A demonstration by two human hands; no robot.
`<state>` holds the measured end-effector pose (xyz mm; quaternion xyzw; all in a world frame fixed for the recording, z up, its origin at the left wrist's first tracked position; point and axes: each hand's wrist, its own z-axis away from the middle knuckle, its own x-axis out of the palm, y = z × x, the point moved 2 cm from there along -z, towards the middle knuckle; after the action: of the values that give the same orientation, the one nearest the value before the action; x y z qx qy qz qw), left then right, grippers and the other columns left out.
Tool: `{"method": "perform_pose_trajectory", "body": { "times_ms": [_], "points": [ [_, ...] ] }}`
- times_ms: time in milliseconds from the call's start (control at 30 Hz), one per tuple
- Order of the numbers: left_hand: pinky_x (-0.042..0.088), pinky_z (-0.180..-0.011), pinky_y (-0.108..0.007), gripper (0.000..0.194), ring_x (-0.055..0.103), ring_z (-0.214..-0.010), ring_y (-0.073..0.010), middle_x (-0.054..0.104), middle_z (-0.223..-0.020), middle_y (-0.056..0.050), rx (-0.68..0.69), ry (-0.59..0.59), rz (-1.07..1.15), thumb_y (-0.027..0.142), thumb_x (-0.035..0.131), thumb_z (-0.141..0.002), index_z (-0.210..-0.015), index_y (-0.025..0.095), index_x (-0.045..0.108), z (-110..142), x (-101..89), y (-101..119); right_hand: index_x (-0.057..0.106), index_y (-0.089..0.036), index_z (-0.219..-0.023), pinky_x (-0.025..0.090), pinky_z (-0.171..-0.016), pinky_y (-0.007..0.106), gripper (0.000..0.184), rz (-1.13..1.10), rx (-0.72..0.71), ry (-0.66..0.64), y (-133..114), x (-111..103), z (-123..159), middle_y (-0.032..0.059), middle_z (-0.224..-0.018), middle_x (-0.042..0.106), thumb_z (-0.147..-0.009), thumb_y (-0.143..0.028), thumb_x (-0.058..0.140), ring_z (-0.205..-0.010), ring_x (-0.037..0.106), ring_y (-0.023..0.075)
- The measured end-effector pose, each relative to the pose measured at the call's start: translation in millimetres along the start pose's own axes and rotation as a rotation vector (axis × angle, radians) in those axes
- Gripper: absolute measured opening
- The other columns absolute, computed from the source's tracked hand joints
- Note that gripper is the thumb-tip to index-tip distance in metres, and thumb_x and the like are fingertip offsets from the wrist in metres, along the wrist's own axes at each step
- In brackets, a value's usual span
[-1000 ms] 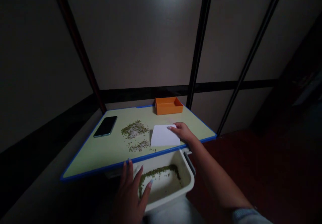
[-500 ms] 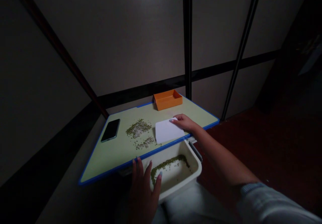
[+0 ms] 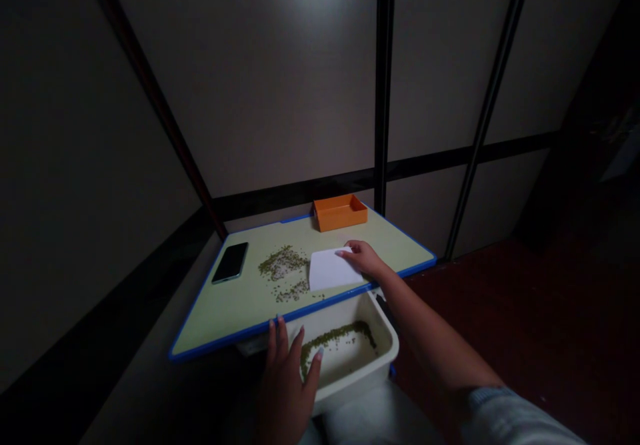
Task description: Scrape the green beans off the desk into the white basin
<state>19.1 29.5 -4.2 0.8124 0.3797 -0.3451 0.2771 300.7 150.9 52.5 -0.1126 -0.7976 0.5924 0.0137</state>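
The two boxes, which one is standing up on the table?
The orange box, near the far edge of the table. The white tub sits lower, by the near edge, with the left hand beside it.

Right forearm [image 3: 435, 331]: bare, reaching forward and slanting inward from the lower right. Right hand [image 3: 364, 259]: closed in a pinch, thumb [image 3: 349, 255] uppermost, fingers mostly hidden from view. Left hand [image 3: 287, 381]: lower and nearer the body, back upward, fingers spread and pointing forward, left thumb [image 3: 313, 373] apart. Left forearm: not discernible.
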Motion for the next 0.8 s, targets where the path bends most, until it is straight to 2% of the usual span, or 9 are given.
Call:
{"method": "perform_pose_trajectory", "body": {
  "times_ms": [167,367,600,800],
  "points": [
    [0.042,-0.105,-0.052,0.040,0.021,-0.144,-0.0328,0.034,-0.153,-0.017,0.019,0.015,0.006,0.033,0.053,-0.087,-0.123,0.018,0.059,1,1.1,-1,0.058,-0.018,-0.069,0.032,-0.045,0.021,0.037,-0.046,0.020,0.051,8,0,0,-0.0029,-0.056,0.055,-0.062,-0.050,0.074,-0.052,0.049,0.0117],
    [0.043,-0.104,-0.055,0.039,0.021,-0.144,-0.0338,0.033,-0.153,-0.019,0.039,0.030,-0.005,0.032,0.053,-0.087,-0.123,0.017,0.059,1,3.0,-4,0.061,-0.017,-0.070,0.033,-0.048,0.021,0.035,-0.066,-0.002,0.057,5,-2,0,-0.0026,-0.060,0.055,-0.060,-0.046,0.075,-0.056,0.048,0.0113],
    [0.043,-0.104,-0.054,0.039,0.021,-0.144,-0.0340,0.031,-0.154,-0.016,0.034,0.019,0.015,0.032,0.054,-0.086,-0.123,0.019,0.059,-1,3.6,-6,0.061,-0.016,-0.072,0.035,-0.051,0.022,0.038,-0.182,0.010,0.183,2,-11,3,-0.0019,-0.062,0.057,-0.061,-0.050,0.074,-0.056,0.047,0.0107],
    [0.043,-0.104,-0.054,0.039,0.024,-0.143,-0.0337,0.033,-0.153,-0.016,0.054,0.068,0.015,0.031,0.055,-0.085,-0.122,0.020,0.059,1,4.8,-7,0.059,-0.017,-0.071,0.034,-0.050,0.022,0.038,-0.186,0.006,0.058,-4,-7,8,-0.0046,-0.059,0.053,-0.060,-0.050,0.075,-0.054,0.046,0.0099]
  ]
}}
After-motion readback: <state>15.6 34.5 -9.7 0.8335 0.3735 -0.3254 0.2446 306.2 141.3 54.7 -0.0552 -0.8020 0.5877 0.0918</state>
